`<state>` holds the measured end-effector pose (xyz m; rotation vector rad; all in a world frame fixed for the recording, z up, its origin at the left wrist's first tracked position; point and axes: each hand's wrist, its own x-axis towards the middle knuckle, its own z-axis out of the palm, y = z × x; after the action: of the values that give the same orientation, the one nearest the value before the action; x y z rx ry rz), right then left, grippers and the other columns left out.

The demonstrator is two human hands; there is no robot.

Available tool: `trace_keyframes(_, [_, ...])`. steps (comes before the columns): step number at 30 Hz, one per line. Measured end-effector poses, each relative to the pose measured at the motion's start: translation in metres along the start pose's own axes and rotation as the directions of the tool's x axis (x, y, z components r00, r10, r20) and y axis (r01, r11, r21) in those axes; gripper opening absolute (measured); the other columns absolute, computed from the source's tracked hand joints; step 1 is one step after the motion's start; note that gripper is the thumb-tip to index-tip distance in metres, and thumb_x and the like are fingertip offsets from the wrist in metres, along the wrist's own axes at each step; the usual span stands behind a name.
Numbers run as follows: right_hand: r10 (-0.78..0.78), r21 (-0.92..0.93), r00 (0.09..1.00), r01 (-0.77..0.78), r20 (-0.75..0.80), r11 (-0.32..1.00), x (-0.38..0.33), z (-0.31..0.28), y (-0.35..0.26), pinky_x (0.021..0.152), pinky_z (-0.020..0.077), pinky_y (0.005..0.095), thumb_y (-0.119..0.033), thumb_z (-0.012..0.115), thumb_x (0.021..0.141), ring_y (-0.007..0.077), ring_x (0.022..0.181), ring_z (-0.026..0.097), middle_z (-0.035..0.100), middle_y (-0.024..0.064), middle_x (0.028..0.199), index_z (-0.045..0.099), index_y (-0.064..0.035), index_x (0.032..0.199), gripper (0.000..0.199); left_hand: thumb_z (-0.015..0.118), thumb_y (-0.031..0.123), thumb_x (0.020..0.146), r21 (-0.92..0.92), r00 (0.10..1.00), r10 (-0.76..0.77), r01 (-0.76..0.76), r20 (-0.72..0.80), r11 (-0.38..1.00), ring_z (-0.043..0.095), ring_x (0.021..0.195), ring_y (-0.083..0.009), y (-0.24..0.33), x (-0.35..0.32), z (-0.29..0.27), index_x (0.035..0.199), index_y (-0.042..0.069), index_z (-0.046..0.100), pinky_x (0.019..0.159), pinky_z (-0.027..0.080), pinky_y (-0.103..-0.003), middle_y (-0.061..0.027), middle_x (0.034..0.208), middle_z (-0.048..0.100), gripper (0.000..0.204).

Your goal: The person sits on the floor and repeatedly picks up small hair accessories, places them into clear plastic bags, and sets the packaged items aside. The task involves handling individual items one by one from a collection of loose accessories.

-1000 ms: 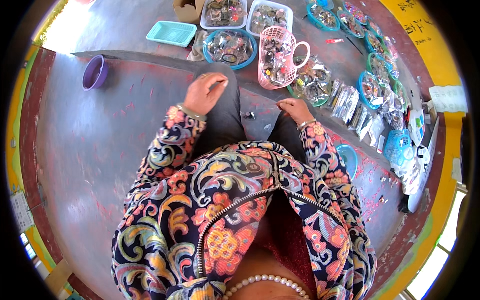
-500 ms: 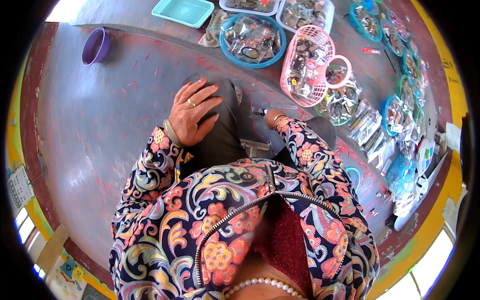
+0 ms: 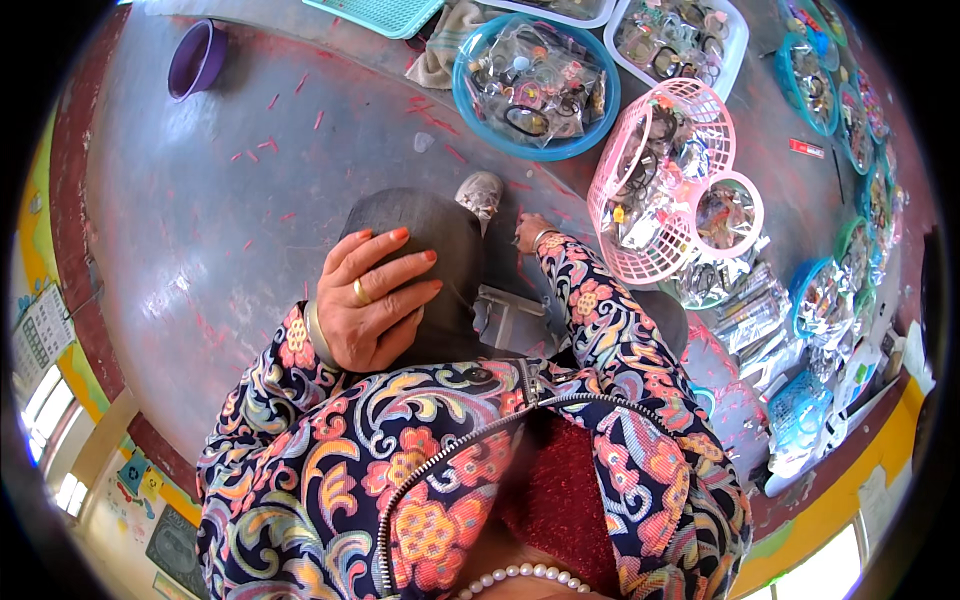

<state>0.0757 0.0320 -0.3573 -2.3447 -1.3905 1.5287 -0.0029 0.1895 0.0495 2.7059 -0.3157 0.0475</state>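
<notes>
My left hand [image 3: 375, 295] lies over my raised knee [image 3: 405, 215] in dark trousers. Its fingers are stretched out, and nothing is in it. Beyond the other side of that knee, my right hand [image 3: 531, 232] is low over the grey floor, near my shoe [image 3: 480, 195]. The fingers of this hand are drawn together and small in view; whatever they hold, if anything, cannot be made out. To its right stands a pink lattice basket [image 3: 655, 262] with clear packets of dark bands and trinkets inside.
A blue basin [image 3: 465, 115] and a white tray [image 3: 738, 40] of packets stand ahead. Farther left are a turquoise tray [image 3: 385, 18], a cloth [image 3: 445, 50] and a purple bowl [image 3: 197, 60]. Packets lie in rows [image 3: 745, 315] at right. Red scraps dot the floor.
The view has shifted, so the basins and basket appear lower and farther right. The clear packet seen by my right hand is no longer visible there. My left hand remains at the knee.
</notes>
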Motion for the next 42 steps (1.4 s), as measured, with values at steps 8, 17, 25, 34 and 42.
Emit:
trace_keyframes(8, [0.163, 0.163, 0.986, -0.168, 0.046, 0.972, -0.007, -0.019, 0.001, 0.083, 0.0420, 0.0362, -0.017, 0.053, 0.071, 0.0307, 0.099, 0.050, 0.055, 0.0153, 0.101, 0.061, -0.0046, 0.091, 0.025, 0.057, 0.009, 0.061, -0.022, 0.998, 0.067, -0.067, 0.000, 0.997, 0.047, 0.105, -0.0260, -0.005, 0.006, 0.004, 0.088, 0.009, 0.061, 0.091, 0.030, -0.039, -0.0065, 0.104, 0.056, 0.028])
trace_keyframes(17, [-0.040, 0.147, 0.998, 0.047, -0.050, 0.988, 0.013, -0.001, 0.019, 0.077, 0.0440, 0.0390, -0.009, 0.053, 0.067, 0.0316, 0.091, 0.054, 0.058, 0.0156, 0.090, 0.060, -0.0060, 0.086, 0.020, 0.057, 0.009, 0.061, 0.000, 0.997, 0.073, -0.073, -0.006, 0.997, 0.047, 0.105, -0.0263, -0.010, 0.007, 0.006, 0.087, 0.008, 0.061, 0.091, 0.030, -0.039, -0.0067, 0.104, 0.056, 0.027])
trace_keyframes(25, [0.018, 0.216, 1.000, -0.021, 0.015, 0.976, 0.025, 0.022, 0.008, 0.078, 0.0433, 0.0410, -0.008, 0.054, 0.065, 0.0348, 0.092, 0.053, 0.056, 0.0205, 0.095, 0.053, -0.0051, 0.099, 0.034, 0.056, 0.010, 0.062, 0.014, 0.999, 0.039, -0.039, -0.012, 0.999, 0.047, 0.105, -0.0255, -0.009, 0.006, 0.007, 0.085, 0.010, 0.062, 0.091, 0.030, -0.039, -0.0054, 0.103, 0.057, 0.025])
trace_keyframes(34, [0.148, 0.165, 0.986, -0.134, -0.073, 0.977, 0.006, 0.012, 0.023, 0.073, 0.0458, 0.0362, -0.010, 0.054, 0.063, 0.0284, 0.080, 0.058, 0.061, 0.0121, 0.083, 0.065, -0.0157, 0.080, 0.021, 0.057, 0.008, 0.061, -0.032, 0.998, 0.065, -0.065, -0.003, 0.997, 0.047, 0.104, -0.0260, -0.005, 0.011, 0.005, 0.086, 0.009, 0.062, 0.091, 0.030, -0.039, -0.0061, 0.102, 0.057, 0.025])
trace_keyframes(42, [0.147, 0.540, 0.956, 0.014, -0.253, 0.842, -0.127, -0.070, -0.030, 0.065, 0.0459, 0.0327, -0.010, 0.051, 0.064, 0.0236, 0.072, 0.060, 0.062, 0.0115, 0.079, 0.063, -0.0081, 0.084, 0.023, 0.056, 0.006, 0.066, -0.060, 0.993, 0.104, -0.107, -0.054, 0.992, 0.044, 0.107, -0.0250, 0.012, 0.008, -0.005, 0.091, 0.009, 0.058, 0.091, 0.029, -0.039, -0.0054, 0.107, 0.053, 0.026])
